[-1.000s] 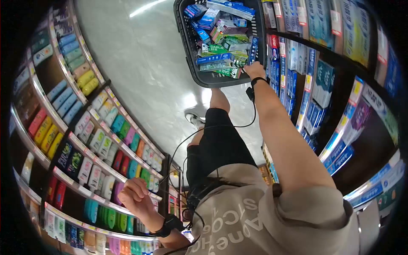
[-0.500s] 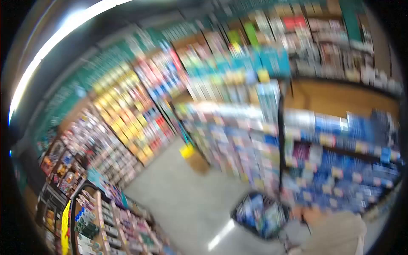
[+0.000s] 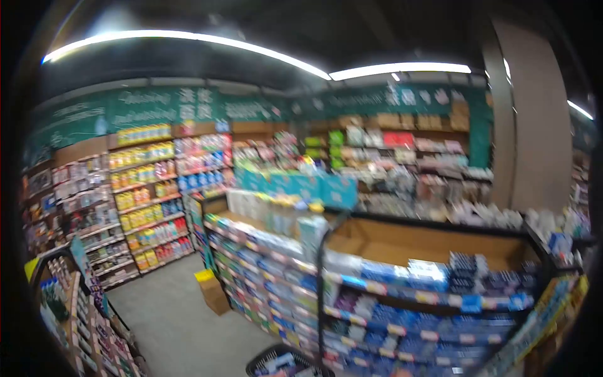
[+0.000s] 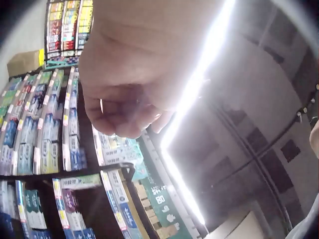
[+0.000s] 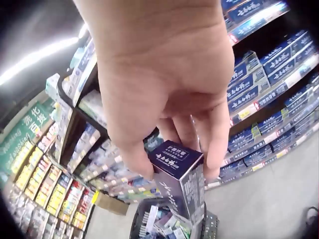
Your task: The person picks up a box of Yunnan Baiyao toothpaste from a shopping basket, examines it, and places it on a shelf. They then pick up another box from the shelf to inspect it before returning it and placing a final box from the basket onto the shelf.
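Observation:
In the right wrist view my right hand [image 5: 164, 84] pinches a dark blue toothpaste-style box [image 5: 180, 181] between thumb and fingers, its printed end facing the camera. Below it is a dark basket [image 5: 133, 225] holding several boxes; the same basket [image 3: 274, 348] shows at the bottom edge of the head view. My left hand [image 4: 129, 59] hangs with loosely curled fingers and nothing in them, in front of the shelves in the left wrist view. The head view does not show the left hand.
Shelves of blue boxes [image 3: 414, 333] run along the right. A low shelf unit [image 3: 78, 327] stands at the lower left, with grey floor [image 3: 169, 314] between. A brown carton [image 3: 215, 296] with a yellow top sits by the shelf end.
The head view has swung up from the floor and basket to the shelves and ceiling lights. The basket has dropped to the bottom edge, and the left hand has gone out of that view.

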`<state>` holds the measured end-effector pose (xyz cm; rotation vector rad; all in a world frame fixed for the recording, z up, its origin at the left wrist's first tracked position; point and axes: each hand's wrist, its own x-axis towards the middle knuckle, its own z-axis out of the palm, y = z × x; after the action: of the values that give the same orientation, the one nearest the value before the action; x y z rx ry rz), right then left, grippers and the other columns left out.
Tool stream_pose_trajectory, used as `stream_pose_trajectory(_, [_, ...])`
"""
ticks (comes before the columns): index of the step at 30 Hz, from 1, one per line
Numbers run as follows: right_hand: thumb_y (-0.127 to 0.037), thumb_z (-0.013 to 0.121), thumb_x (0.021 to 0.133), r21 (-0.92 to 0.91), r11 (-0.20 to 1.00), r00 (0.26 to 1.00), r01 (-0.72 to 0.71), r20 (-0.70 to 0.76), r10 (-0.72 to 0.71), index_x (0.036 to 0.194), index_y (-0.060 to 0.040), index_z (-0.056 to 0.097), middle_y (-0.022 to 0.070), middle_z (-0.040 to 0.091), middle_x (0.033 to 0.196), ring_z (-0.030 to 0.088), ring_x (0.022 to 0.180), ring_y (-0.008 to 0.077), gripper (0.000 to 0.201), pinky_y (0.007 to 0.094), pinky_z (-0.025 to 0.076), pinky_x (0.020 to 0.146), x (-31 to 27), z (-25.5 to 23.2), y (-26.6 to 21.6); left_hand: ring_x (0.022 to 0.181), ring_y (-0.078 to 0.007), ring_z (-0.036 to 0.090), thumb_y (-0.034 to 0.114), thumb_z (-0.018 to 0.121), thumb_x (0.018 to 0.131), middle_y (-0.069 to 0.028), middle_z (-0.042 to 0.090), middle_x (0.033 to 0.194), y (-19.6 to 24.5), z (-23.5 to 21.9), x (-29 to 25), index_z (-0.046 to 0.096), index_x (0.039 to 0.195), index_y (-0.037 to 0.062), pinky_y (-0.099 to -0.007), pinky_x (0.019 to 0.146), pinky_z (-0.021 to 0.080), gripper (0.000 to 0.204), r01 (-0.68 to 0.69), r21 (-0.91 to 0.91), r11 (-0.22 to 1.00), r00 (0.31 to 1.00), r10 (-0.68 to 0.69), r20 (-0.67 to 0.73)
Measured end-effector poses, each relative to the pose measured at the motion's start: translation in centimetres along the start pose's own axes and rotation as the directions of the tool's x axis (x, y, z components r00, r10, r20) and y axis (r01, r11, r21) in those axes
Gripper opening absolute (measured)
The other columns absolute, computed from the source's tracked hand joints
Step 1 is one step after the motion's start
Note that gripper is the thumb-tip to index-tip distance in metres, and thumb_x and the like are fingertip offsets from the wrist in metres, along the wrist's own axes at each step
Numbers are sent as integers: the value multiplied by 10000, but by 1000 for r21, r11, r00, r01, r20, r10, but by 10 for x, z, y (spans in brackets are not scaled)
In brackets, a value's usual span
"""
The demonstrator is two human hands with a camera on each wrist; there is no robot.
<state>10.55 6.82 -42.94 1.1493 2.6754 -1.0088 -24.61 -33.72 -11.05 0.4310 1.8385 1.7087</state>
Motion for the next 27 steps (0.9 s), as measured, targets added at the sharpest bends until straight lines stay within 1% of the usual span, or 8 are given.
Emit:
stream_pose_trajectory(2, [-226,757,867,-27,975,974,220,49,-219,1284,-137,701,4,772,1017,735,820,201,430,351,589,752,-25,-44,16,598,-147,544,228,617,999,-72,709,780,-106,30,54,687,706,54,-323,565,443,348,-359,274,892,931,365,33])
stream_pose_trajectory(4, [-280,806,876,602,787,987,-137,16,160,1156,-27,736,36,755,958,712,754,142,384,311,583,670,-115,-130,-73,516,-139,449,256,611,1043,-10,430,569,-5,118,-4,410,589,102,-314,506,357,519,-91,-232,968,982,126,140])
stream_pose_trajectory(5, [-327,826,862,703,709,988,-58,-61,141,963,-6,786,42,729,788,693,723,127,338,305,556,638,-146,-161,-86,529,-152,479,272,613,1040,-28,448,578,7,150,-12,434,595,79,-323,515,385,517,-78,-230,970,969,128,212])
stream_pose_trajectory(6, [-286,831,862,812,583,974,-30,-106,199,1039,20,767,53,743,879,699,755,139,359,303,585,688,-171,-182,-87,542,-166,510,288,615,1037,-46,467,587,8,179,-18,457,602,56,-332,525,413,519,-70,-231,970,951,135,279])
stream_pose_trajectory(10, [-197,827,861,863,495,954,94,-221,204,1201,62,714,99,743,942,700,836,151,442,313,586,727,-239,-253,-36,533,-151,521,282,607,1044,-28,495,587,5,281,-30,480,610,69,-305,512,399,499,-57,-150,987,895,117,431])
stream_pose_trajectory(19, [-47,728,866,894,138,863,425,-447,234,1176,89,703,104,746,972,705,854,170,340,317,571,783,-343,-326,12,622,-89,580,16,695,936,-33,638,734,21,429,-83,625,862,22,-240,545,431,102,13,-144,989,785,79,615])
stream_pose_trajectory(22, [-110,698,885,905,76,867,418,-423,262,1146,112,685,158,740,925,718,768,229,344,346,584,721,-351,-334,10,624,-90,594,32,683,945,-61,690,768,34,450,-79,676,910,-10,-237,545,438,55,-126,124,984,663,-9,749])
stream_pose_trajectory(27, [-127,710,904,913,-24,857,408,-374,354,1122,100,687,157,745,883,725,701,257,315,360,594,682,-342,-348,14,628,-128,623,240,618,1031,-116,719,807,45,488,-51,697,1026,-26,-256,551,464,278,-45,-47,998,629,64,775])
